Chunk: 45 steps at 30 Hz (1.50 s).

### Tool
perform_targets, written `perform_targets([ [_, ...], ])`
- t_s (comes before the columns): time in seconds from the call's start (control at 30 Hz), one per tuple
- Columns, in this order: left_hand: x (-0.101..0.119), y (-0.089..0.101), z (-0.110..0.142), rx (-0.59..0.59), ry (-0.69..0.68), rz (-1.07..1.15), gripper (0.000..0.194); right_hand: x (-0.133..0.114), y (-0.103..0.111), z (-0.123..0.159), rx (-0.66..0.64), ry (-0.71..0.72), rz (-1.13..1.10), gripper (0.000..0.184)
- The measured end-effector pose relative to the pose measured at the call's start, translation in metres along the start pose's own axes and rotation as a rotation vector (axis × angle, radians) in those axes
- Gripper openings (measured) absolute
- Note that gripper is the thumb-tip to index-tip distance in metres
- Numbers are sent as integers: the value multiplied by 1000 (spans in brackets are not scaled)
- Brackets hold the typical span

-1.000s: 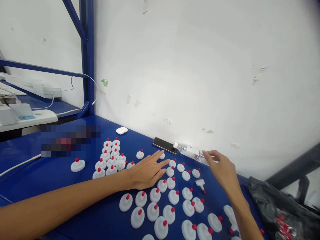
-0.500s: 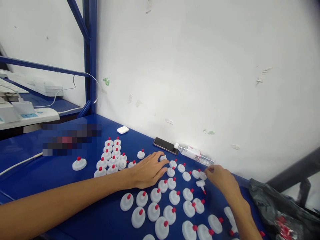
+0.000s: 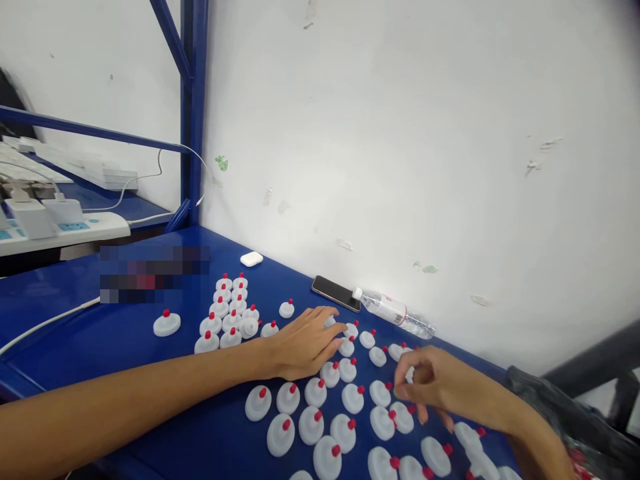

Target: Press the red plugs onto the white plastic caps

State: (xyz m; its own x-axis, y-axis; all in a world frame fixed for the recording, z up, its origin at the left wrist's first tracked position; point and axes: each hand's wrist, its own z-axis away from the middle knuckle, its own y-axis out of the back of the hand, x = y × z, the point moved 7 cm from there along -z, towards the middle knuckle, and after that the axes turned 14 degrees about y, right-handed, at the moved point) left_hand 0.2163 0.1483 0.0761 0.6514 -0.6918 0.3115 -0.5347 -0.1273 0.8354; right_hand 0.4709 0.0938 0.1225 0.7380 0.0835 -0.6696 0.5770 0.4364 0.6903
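Observation:
My left hand (image 3: 307,343) rests low over the table, its bent fingers around a white round cap (image 3: 329,321) that shows partly between them. Fingers and thumb of my right hand (image 3: 425,383) are curled together above the right-hand caps; anything pinched in them is too hidden to make out. White round nozzle caps with red tips, such as this one (image 3: 343,433), stand spread in front of and between both hands. Left of my left hand, more caps (image 3: 219,309) stand close together in rows. A white cap (image 3: 249,327) without a visible red tip leans at their edge.
Along the wall lie a phone (image 3: 336,293), a clear plastic bottle (image 3: 395,312) and a white earphone case (image 3: 251,259). A lone cap (image 3: 167,325) stands at left. A dark plastic bag (image 3: 565,413) is at right. A power strip (image 3: 95,230) with chargers sits beyond the blue frame post (image 3: 194,113).
My right hand has come left and nearer to me, now covering the cap that lay on its side. My left hand stays at the same cap. The view has shifted slightly.

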Motion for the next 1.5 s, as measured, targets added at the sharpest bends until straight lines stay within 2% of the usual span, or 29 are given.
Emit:
perform_targets([
  [0.1,-2,0,-2,17,23,-1,44,8,-9,2,-69,-75,-54,30],
  [0.23,-7,-4,-2,24,55,-20,48,7,-14,0,-98,-131,-62,25],
  [0.43,-13,-17,0,-20,75,-54,37,0,-21,-4,-111,-162,-30,23],
  [0.63,-13,-20,-4,-59,95,-98,34,9,-23,-12,-102,-146,29,22],
  [0.87,-15,-21,-5,-67,84,-92,35,10,-25,-16,-91,-100,79,11],
  [1.07,-15,-17,-7,-21,48,-47,32,7,-13,-12,-100,-84,87,19],
  [1.2,-13,-14,-8,37,25,-23,31,4,6,-7,13,-15,107,26],
  [1.37,-10,-9,-9,145,43,28,34,-9,31,-18,355,95,135,39],
  [1.5,-6,3,-9,213,39,69,32,-23,30,-28,571,200,83,39],
])
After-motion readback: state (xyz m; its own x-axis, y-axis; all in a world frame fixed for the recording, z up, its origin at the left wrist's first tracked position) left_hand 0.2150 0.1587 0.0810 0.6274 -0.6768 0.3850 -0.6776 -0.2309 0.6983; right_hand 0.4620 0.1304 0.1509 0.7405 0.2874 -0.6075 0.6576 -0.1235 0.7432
